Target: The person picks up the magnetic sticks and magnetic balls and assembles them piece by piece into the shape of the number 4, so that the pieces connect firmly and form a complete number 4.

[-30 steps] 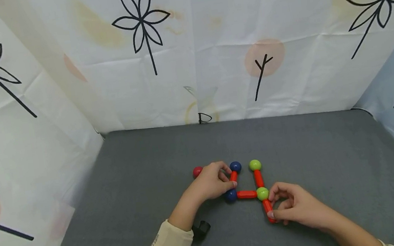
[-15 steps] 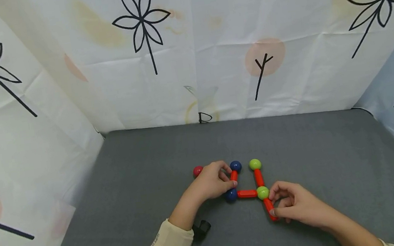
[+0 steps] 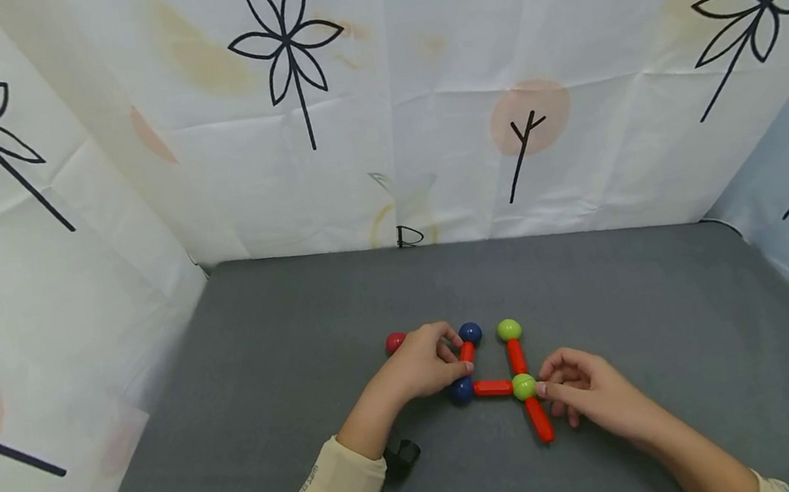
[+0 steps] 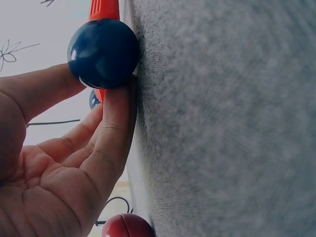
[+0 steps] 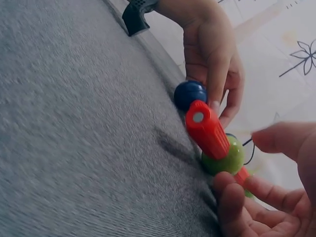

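Note:
My left hand [image 3: 420,362] pinches the upright red magnetic rod [image 3: 467,352] between the far blue ball [image 3: 471,333] and the near blue ball [image 3: 463,390]. From the near blue ball a second red rod [image 3: 493,387] runs right to the near green ball [image 3: 524,387]. Another red rod [image 3: 517,356] joins this to the far green ball [image 3: 509,330]. One more red rod [image 3: 539,421] sticks out toward the front with its end free. My right hand [image 3: 597,396] is beside the near green ball, thumb and fingers apart around it in the right wrist view; contact is unclear.
A red ball [image 3: 395,343] lies left of the structure, partly hidden by my left hand. The grey tabletop [image 3: 286,337] is bounded by white patterned cloth [image 3: 427,48] behind and at the sides. A black wrist device [image 3: 403,459] sits beneath my left wrist.
My right hand has let go of the front red rod and moved slightly up to the near green ball. That rod has swung a little to the right. My left hand has stayed put.

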### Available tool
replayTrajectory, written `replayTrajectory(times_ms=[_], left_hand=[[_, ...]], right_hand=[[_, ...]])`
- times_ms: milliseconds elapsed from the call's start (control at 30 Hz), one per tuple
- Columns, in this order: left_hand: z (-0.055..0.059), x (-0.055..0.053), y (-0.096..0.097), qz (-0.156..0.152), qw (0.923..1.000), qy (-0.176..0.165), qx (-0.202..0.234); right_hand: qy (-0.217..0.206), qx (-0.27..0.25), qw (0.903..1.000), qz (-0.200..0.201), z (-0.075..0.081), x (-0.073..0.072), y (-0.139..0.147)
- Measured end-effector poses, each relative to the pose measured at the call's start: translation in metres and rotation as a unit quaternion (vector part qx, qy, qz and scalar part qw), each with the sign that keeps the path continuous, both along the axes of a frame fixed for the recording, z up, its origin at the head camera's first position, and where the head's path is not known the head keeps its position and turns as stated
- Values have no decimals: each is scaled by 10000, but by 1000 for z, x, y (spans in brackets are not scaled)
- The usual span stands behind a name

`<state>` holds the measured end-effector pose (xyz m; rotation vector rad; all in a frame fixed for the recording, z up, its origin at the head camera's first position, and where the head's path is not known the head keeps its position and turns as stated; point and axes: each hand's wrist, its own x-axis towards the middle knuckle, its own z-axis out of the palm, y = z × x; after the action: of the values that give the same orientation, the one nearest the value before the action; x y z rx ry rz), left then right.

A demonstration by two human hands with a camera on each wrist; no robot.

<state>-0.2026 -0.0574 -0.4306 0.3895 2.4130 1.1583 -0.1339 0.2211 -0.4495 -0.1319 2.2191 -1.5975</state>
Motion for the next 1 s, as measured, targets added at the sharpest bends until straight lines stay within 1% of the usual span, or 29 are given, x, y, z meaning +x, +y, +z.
replayTrajectory(times_ms=[133,233,367,500,633,800,867,1000], left_hand=[[0,0,-2,-1,10000,2,0],[0,1,-2,21,10000,-18,6],[0,1,-1,16,10000,4,23],[-1,0,-1,-62,9999,135,37],[-3,-1,0,-134,9997,219,15],[-2,-2,-2,-133,9993,361,26],[-2,-3,-6,-98,9986,493,137],[3,-4,-17,-2,9958,727,551]], right_hand=[[138,107,9991,-382,-1,-7,-4],[198,194,9983,-513,-2,-13,-8],[284,211,9984,-441,-3,-20,-13],[360,256,9986,-289,-2,-25,-14],[416,304,9984,-223,-3,-27,-12],[396,302,9985,-226,-5,-28,-10],[393,278,9986,-213,-5,-27,-9],[351,239,9989,-202,-6,-26,-8]])
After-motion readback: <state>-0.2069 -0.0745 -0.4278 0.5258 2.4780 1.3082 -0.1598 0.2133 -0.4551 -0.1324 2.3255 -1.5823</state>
